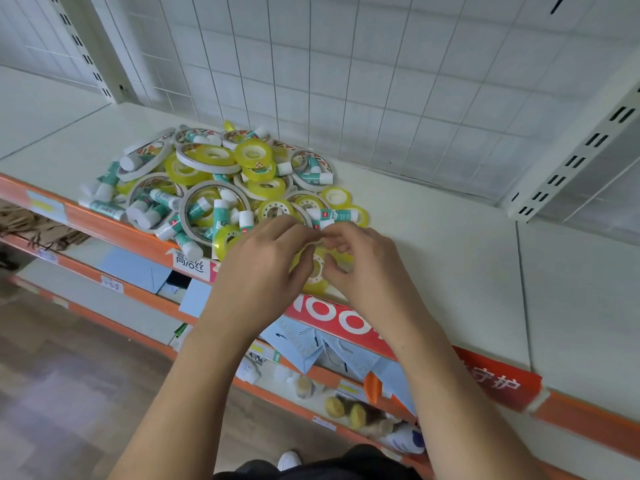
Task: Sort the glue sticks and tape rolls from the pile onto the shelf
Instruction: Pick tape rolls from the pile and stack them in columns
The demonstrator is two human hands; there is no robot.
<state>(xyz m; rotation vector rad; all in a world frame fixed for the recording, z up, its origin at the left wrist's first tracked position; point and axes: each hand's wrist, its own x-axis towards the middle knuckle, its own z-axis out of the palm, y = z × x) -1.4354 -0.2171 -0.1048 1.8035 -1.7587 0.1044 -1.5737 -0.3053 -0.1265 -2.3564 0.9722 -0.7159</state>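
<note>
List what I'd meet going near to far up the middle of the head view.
Shoe → left hand and right hand, side by side, both holding a tape roll → pile of tape and glue sticks → wire grid.

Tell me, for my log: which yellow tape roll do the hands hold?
The yellow tape roll at the front of the shelf, between the left hand and right hand; the others lie untouched in the pile.
</note>
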